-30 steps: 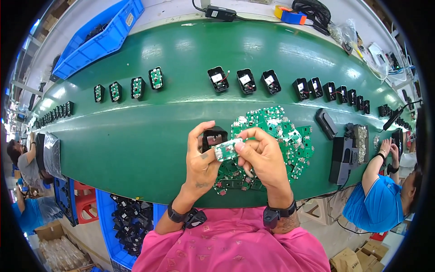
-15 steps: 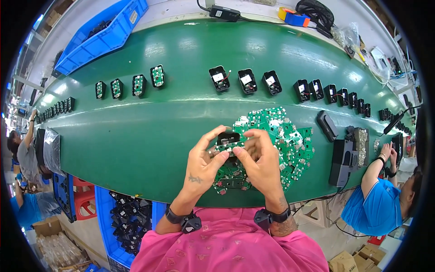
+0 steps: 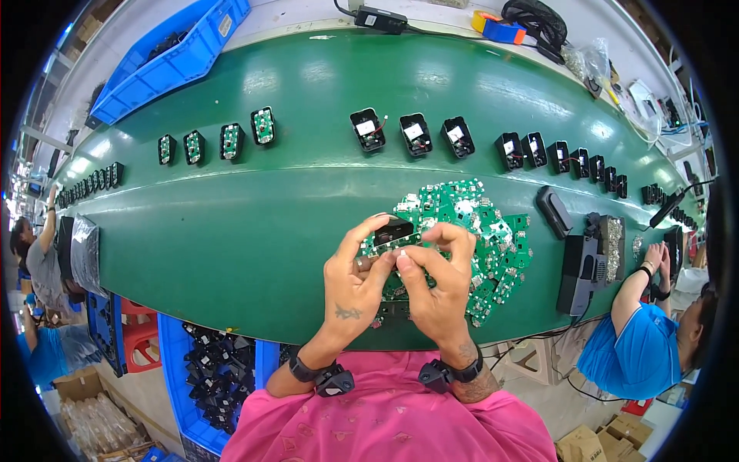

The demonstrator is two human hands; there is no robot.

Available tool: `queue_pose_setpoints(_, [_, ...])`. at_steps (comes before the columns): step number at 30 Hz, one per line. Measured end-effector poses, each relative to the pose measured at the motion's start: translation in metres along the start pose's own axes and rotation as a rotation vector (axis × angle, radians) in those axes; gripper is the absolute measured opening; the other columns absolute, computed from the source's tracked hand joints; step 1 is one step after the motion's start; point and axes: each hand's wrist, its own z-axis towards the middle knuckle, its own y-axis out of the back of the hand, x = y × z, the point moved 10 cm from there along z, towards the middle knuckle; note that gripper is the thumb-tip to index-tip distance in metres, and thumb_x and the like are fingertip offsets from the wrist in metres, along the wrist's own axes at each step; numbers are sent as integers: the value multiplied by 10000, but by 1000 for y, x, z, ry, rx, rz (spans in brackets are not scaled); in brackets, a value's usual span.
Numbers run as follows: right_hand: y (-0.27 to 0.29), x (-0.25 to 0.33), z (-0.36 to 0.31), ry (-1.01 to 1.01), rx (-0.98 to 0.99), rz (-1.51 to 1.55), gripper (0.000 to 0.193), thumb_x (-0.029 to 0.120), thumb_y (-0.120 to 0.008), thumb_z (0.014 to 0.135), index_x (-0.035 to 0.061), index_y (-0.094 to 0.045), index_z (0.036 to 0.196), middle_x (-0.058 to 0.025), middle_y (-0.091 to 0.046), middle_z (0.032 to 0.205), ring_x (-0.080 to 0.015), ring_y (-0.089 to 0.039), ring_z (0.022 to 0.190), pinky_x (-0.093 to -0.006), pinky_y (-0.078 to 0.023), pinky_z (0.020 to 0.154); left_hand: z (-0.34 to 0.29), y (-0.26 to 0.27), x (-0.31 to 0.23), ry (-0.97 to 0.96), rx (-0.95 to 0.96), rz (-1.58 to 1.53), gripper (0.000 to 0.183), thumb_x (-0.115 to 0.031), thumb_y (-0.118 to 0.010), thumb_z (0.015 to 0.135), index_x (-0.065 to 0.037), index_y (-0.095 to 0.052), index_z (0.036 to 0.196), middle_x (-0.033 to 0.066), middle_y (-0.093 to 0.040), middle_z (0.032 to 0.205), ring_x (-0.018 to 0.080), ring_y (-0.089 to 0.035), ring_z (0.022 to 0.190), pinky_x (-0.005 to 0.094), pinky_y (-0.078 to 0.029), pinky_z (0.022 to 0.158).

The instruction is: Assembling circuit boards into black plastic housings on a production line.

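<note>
We're right over the green surface [image 3: 231,231] now, and both hands are up in front of us, working one piece between them. The left hand [image 3: 350,281] pinches a small black housing [image 3: 392,229] from the left side, thumb and fingers closed around it, held just above the belt and apart from it. The right hand [image 3: 439,285] grips a green circuit board [image 3: 381,245], fingertips closed on its edge, pressing it against the underside of that housing. As we read it, we're in the fitting step: board going into shell. What it calls for next is a square line-up of the board with the opening, then a firm, even push, so that nothing is bent.

Just behind the hands lies the heap of loose green boards [image 3: 477,231], touching the belt, and along the far edge runs a row of open black housings [image 3: 416,135]. A blue bin [image 3: 169,61] sits at the far left.

Against the picture of a second back, the hands have come closer together, and the housing and the board are now joined up instead of held side by side. The far row has drifted slightly along the belt.
</note>
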Motion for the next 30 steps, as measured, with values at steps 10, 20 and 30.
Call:
queue_pose_setpoints(10, [-2, 17, 14, 114, 268, 86, 48, -1, -694, 821, 8, -647, 826, -88, -581, 693, -224, -566, 557, -338, -418, 493, -9, 2, -43, -291, -15, 258, 405, 133, -589, 880, 27, -566, 1270, 249, -490, 1428, 247, -622, 1162, 304, -569, 912])
queue_pose_setpoints(20, [0, 16, 21, 117, 417, 18, 67, 25, -672, 787, 29, -608, 766, -106, -568, 636, -279, -589, 533, -381, -438, 489, -11, -12, -51, -317, 103, 408, 409, 139, -604, 855, 5, -607, 1241, 237, -533, 1391, 247, -630, 1155, 301, -588, 863])
queue_pose_setpoints(30, [-1, 14, 21, 119, 441, 30, 70, 28, -674, 775, 30, -606, 761, -99, -569, 640, -280, -594, 537, -384, -449, 497, -10, -12, -45, -251, 72, 331, 418, 116, -622, 868, 6, -581, 1270, 209, -521, 1408, 223, -648, 1113, 298, -590, 846])
